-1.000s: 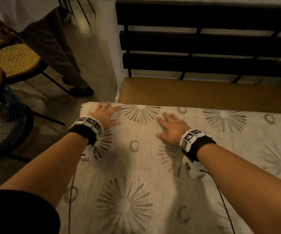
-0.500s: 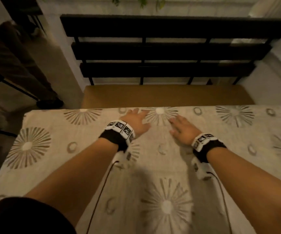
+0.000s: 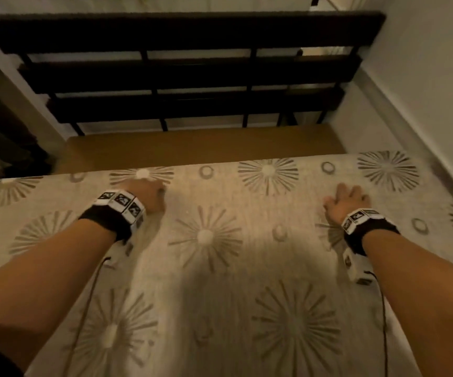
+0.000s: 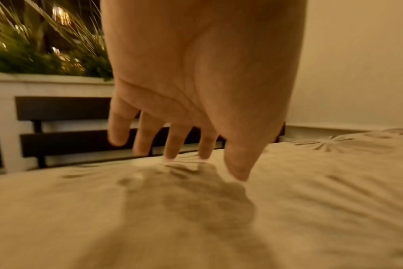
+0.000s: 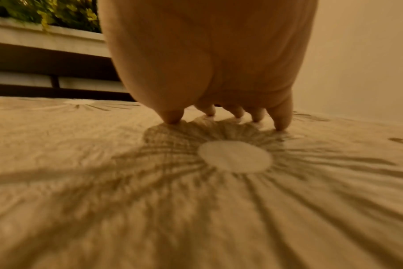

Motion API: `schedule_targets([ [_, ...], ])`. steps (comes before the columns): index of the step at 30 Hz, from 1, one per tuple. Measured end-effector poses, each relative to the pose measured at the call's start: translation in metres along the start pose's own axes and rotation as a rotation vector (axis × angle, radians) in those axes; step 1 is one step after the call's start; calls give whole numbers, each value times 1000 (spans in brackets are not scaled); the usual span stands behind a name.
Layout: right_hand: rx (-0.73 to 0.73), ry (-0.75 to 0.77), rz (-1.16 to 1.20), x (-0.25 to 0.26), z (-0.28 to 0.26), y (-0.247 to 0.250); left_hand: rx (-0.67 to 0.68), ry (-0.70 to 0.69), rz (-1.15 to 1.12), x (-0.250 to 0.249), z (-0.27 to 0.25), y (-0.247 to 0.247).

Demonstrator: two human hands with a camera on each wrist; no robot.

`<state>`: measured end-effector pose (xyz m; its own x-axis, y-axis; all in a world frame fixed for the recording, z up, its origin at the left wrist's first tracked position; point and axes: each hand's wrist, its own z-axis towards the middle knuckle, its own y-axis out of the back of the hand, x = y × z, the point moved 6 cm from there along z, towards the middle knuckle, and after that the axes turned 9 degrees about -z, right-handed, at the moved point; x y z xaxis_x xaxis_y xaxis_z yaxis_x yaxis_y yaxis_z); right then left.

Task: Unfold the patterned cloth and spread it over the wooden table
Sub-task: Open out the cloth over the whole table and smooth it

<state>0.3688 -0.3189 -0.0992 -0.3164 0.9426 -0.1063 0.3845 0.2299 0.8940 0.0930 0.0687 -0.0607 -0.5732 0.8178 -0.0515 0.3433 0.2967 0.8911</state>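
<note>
The patterned cloth [image 3: 219, 268] lies flat across the table, far edge just beyond both hands; left hand [image 3: 146, 195] and right hand [image 3: 347, 202] press it with straight fingers, grasping nothing, well apart along that edge.

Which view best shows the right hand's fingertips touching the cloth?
The right wrist view: right hand fingertips press the patterned cloth. The head view shows only the hand's back; the left wrist view misses it.
</note>
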Motion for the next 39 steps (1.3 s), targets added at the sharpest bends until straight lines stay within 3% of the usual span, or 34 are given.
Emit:
schedule_targets([
  [2, -45, 178, -20, 24, -4, 9, -35, -112, -64, -55, 7, -3],
  [4, -123, 506, -64, 71, -19, 19, 17, -202, -114, -103, 10, -16],
  [6, -146, 740, -131, 108, -31, 22, 76, -156, -115, -120, 15, -30],
  [7, -124, 775, -150, 116, -29, 21, 95, -129, -106, -121, 16, -35],
  [10, -50, 676, -135, 101, 3, 20, 125, -120, -89, -114, 24, -41],
  [14, -52, 468, -54, 36, 49, 33, 120, -141, -55, -115, 29, -35],
  [19, -29, -3, 20, -88, 109, 32, 134, -120, -112, -115, 34, -39],
  [22, -23, -238, 109, -106, 98, 41, 155, -90, -115, -117, 31, -38],
  [24, -104, -155, 44, -80, 91, 55, 176, -66, -110, -119, 26, -35],
  [26, -142, 118, 17, -25, 90, 58, 175, -48, -104, -126, 23, -28],
  [29, -126, 477, 0, 60, 74, 52, 37, -71, -72, -145, 27, -3],
  [31, -90, 585, -53, 92, 67, 49, -41, -71, -183, -158, 35, 6],
  [33, -62, 565, -69, 94, 74, 47, -31, -21, -253, -159, 43, -1],
  [35, -34, 452, -43, 67, 90, 52, 30, 23, -238, -154, 50, -14],
  [39, -10, 80, 18, -52, 133, 55, 76, 34, -221, -151, 58, -25],
])
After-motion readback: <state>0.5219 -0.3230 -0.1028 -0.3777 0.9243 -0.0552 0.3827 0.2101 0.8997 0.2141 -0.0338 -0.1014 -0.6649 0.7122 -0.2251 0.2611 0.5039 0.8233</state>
